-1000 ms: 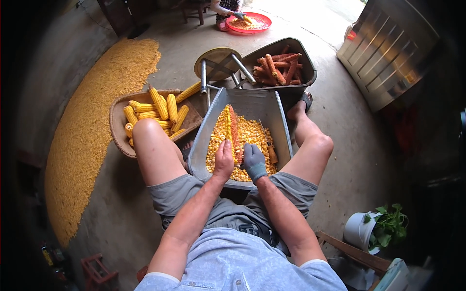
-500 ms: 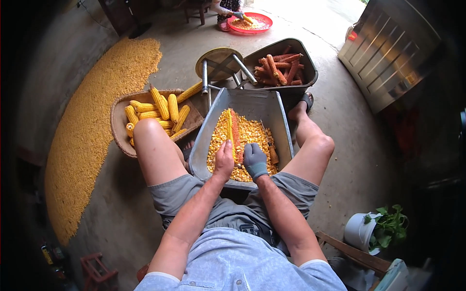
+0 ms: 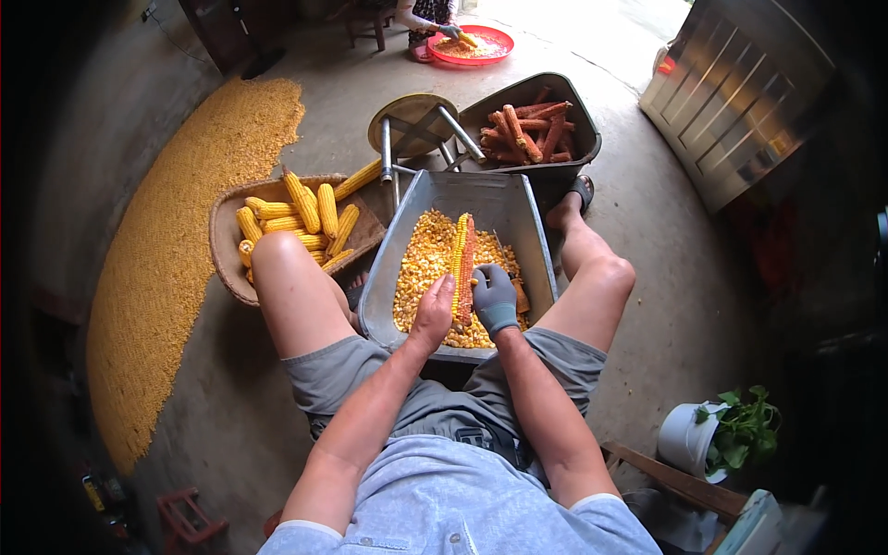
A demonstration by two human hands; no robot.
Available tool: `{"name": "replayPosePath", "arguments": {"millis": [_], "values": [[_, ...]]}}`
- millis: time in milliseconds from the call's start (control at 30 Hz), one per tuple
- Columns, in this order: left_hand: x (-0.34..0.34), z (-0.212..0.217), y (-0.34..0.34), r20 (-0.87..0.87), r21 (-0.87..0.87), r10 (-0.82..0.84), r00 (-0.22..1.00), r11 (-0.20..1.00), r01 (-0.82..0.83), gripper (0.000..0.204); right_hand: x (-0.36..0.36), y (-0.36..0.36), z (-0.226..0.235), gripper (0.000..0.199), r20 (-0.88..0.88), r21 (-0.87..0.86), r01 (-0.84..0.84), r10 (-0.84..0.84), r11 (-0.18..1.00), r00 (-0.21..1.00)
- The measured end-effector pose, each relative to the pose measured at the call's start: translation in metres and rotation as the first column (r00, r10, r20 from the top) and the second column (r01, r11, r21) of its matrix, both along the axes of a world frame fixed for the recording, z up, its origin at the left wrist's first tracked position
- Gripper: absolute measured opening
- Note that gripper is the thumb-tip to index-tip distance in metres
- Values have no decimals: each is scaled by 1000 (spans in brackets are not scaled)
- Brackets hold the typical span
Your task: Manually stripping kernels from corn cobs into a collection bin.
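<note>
My bare left hand (image 3: 434, 313) grips the lower left side of a corn cob (image 3: 463, 264). The cob points away from me; its left side has yellow kernels, while its right side is stripped to reddish core. In a grey glove, my right hand (image 3: 494, 294) is closed just right of the cob. A small yellow bit shows at its fingertips; whatever lies inside the fist is hidden. Both hands are over a grey metal tub (image 3: 372, 310) between my knees, with loose kernels (image 3: 421, 254) covering its bottom.
Left of the tub, a woven basket (image 3: 223, 242) holds several yellow cobs. Beyond are a tipped stool (image 3: 413, 137) and a dark bin (image 3: 589, 120) of stripped red cobs. Kernels (image 3: 176, 250) spread across the left floor. A person's gloved hand (image 3: 450, 31) works over a red tray (image 3: 470, 63).
The cob has shifted right and turned, so more of its stripped side shows. My right fist has moved slightly right, and a yellow bit now shows at its fingertips.
</note>
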State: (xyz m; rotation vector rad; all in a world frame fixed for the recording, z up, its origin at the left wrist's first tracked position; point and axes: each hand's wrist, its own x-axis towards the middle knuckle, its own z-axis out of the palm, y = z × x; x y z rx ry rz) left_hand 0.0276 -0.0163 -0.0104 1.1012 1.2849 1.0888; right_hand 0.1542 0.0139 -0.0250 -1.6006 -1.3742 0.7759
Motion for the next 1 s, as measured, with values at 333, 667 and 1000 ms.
{"name": "replayPosePath", "arguments": {"millis": [333,667,1000], "values": [[-9,-12,10,0,63,305,952,950,-305,43,-2,-30,35,24,-105,205,-223,248,953,963],[-12,-20,10,-163,18,333,929,942,-335,44,-14,-37,41,18,154,285,-424,395,860,906],[-10,-28,7,-98,-52,415,904,905,-421,43,-11,-31,36,14,291,295,-551,476,781,830]]}}
